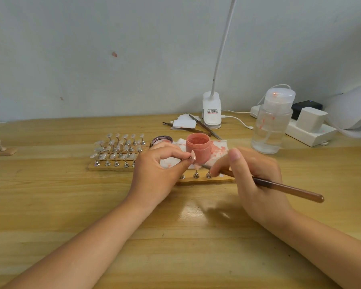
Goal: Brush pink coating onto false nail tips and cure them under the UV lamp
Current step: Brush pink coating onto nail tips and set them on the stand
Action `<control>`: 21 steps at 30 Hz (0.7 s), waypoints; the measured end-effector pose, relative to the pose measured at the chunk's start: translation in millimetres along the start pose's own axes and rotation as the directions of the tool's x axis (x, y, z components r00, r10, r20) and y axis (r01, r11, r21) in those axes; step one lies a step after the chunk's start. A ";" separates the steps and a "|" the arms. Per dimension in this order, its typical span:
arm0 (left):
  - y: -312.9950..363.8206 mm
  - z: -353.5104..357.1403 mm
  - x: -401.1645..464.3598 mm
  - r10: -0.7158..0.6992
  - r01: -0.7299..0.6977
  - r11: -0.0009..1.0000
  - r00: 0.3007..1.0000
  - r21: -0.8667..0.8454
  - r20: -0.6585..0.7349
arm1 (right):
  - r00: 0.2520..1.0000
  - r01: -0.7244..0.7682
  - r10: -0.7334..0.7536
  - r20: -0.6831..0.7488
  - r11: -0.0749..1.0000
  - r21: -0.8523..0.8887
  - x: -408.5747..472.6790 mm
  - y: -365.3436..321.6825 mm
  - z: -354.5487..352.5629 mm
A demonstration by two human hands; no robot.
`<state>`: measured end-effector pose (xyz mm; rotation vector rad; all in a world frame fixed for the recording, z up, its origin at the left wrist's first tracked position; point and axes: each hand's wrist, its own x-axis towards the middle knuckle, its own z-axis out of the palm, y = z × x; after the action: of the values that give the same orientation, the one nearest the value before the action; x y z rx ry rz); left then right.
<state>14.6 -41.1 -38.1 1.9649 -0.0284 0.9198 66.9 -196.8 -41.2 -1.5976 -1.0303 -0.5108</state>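
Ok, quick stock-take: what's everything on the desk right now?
jar: one, pink, open, centre
lid: one, left of jar
tissue: one, white, pink-stained, under jar
nail tip racks: several wooden, clear tips, left
tweezers: two, dark, behind jar
desk lamp: one, white, back
pump bottle: one, clear, right
power strip: one, white, right
UV lamp: one, white, far right
left hand: pinches nail tip
right hand: holds brush

- Table (50,195): wood, glossy, grain showing.
- Brush (286,187): handle of glossy brown wood.
- Jar (198,148): matt pink plastic.
- Stands (115,151): shiny metal on wooden strips.
- Bottle (272,130): clear plastic.
- Lamp (212,110): smooth white plastic.
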 end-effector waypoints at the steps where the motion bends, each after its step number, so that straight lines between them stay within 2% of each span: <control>1: -0.1 -0.2 -0.1 0.003 -0.003 1.000 1.000 0.001 0.001 | 1.000 0.001 -0.002 -0.008 1.000 -0.010 0.5 -0.3 0.3; 5: -0.9 -0.8 -0.4 -0.010 0.010 1.000 1.000 0.004 0.003 | 0.998 -0.058 0.057 0.031 0.998 0.016 -1.0 -0.8 0.6; 9: -1.9 -0.4 0.2 -0.032 0.032 0.999 0.999 0.020 0.001 | 0.999 -0.052 0.052 0.004 0.997 0.058 -0.7 -2.4 -0.2; 13: -2.0 -1.0 -0.2 -0.047 0.047 0.999 0.999 0.027 0.004 | 0.994 -0.096 0.093 0.057 0.993 0.061 -0.9 -2.3 0.2; 15: -2.1 -1.0 -0.2 -0.072 0.072 0.997 0.997 0.024 0.002 | 0.996 -0.067 0.062 0.065 0.996 0.064 -2.2 -3.0 -0.5; 21: 2.3 -1.6 -0.8 -0.070 0.069 0.998 0.997 0.007 0.027 | 0.998 -0.028 0.032 -0.055 0.997 0.067 1.3 -0.7 -3.0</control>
<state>12.3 -41.5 -36.4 1.9719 0.0270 0.8486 67.5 -199.1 -39.0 -1.5290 -0.9703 -0.4938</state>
